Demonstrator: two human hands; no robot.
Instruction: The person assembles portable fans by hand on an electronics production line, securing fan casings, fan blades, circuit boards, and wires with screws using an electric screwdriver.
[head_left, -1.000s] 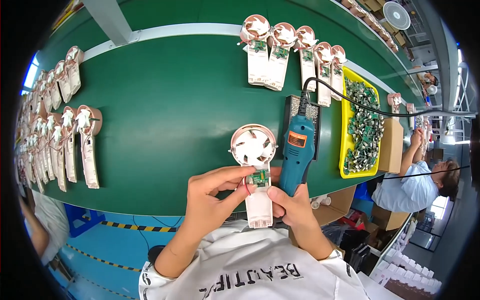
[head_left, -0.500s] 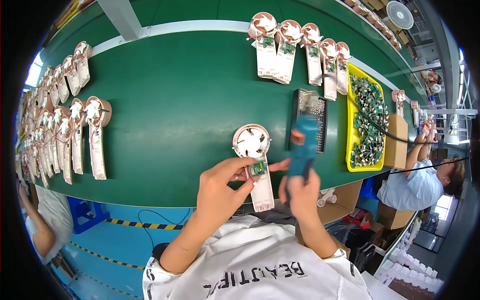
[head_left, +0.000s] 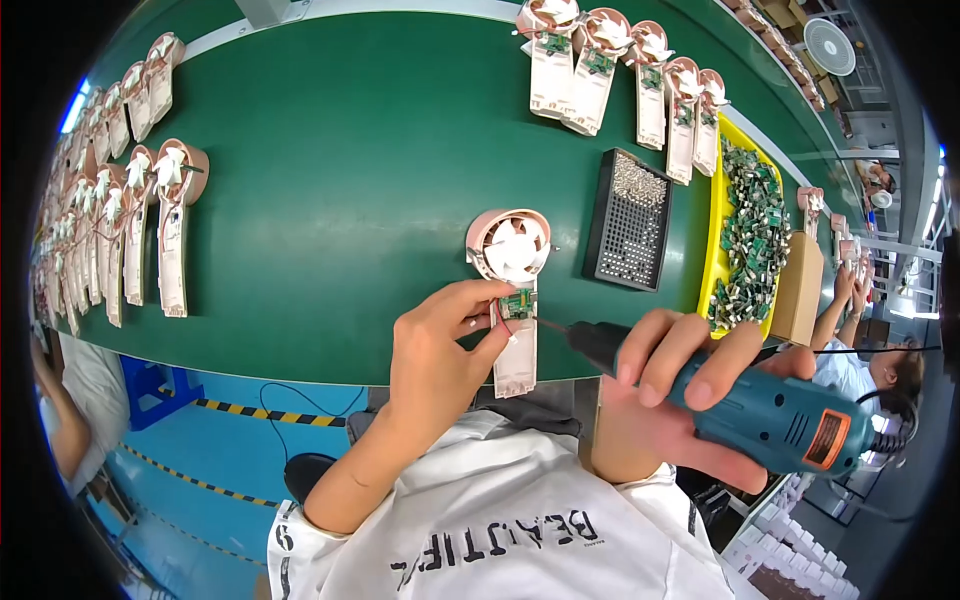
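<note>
A pink and white handheld fan body (head_left: pixel 515 365) lies at the table's near edge, with its white blades at the far end. My left hand (head_left: pixel 440 340) pinches it, fingertips at the small green circuit board (head_left: pixel 518 303) set in the handle. Thin red wires run beside the board. My right hand (head_left: pixel 680 390) is wrapped round a teal electric screwdriver (head_left: pixel 775 415) tilted to point left. Its thin bit (head_left: pixel 552 325) reaches close to the board's right side; whether it touches a screw cannot be made out.
Right of the fan lies a black screw tray (head_left: pixel 630 220), then a yellow bin (head_left: pixel 720 235) of circuit boards. More fan bodies stand at the back (head_left: pixel 650 100) and left (head_left: pixel 172 230). A cardboard box (head_left: pixel 797 290) and a co-worker (head_left: pixel 850 365) are at right. The screwdriver's cord trails right.
The screwdriver, earlier upright by the screw tray, has come nearer and tipped over, its bit now beside the board. My left hand keeps its pinch. The whole view has shifted slightly.
</note>
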